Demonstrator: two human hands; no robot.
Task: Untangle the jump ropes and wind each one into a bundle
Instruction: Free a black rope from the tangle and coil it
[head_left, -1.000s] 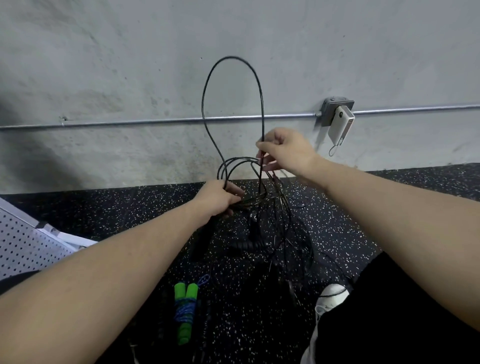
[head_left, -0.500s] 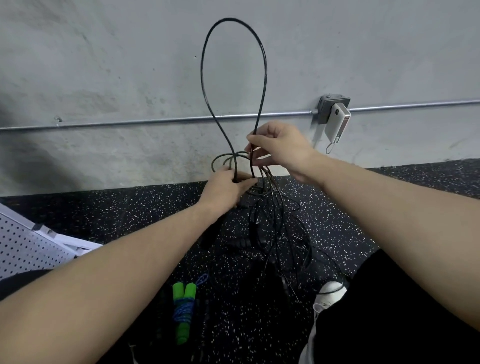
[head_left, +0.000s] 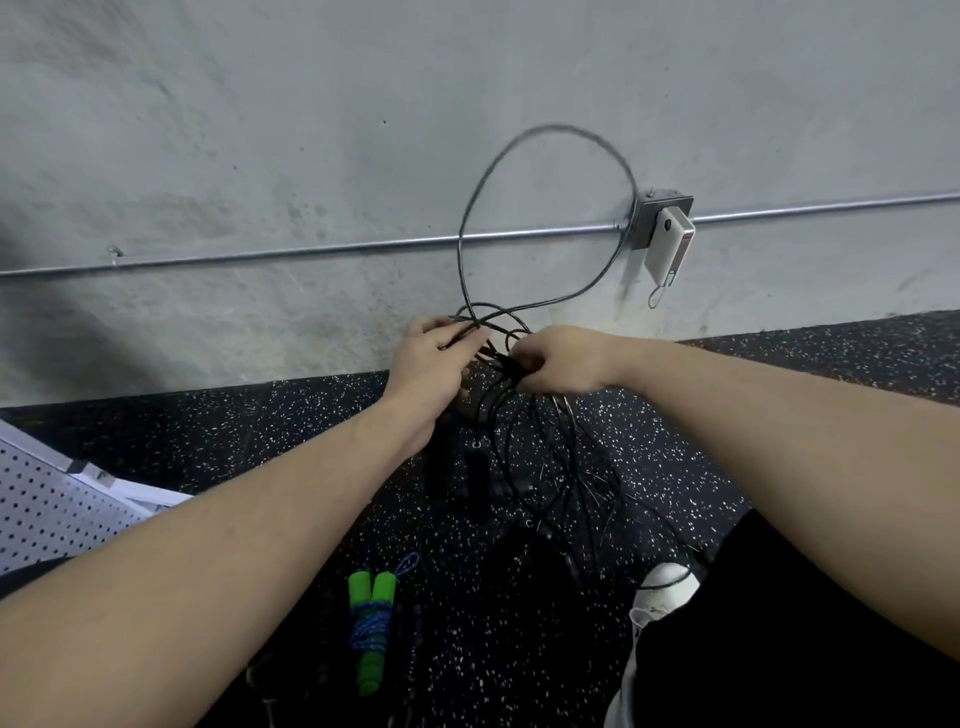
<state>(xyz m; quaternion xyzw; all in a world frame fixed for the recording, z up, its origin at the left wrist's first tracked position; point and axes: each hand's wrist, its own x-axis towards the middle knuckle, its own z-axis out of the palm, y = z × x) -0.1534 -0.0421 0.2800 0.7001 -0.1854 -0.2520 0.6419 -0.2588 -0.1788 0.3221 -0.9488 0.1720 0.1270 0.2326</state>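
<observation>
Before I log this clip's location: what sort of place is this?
Probably a gym or workout room: black speckled rubber floor, a bare concrete wall with a metal pipe running along it, and a wound jump rope with green handles on the floor.

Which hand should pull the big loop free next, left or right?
Likely right. The left hand grips the black rope tangle where the strands cross, anchoring it. The right hand pinches strands beside it, and the loop arcs up over its side, so it can let go and draw.
</observation>
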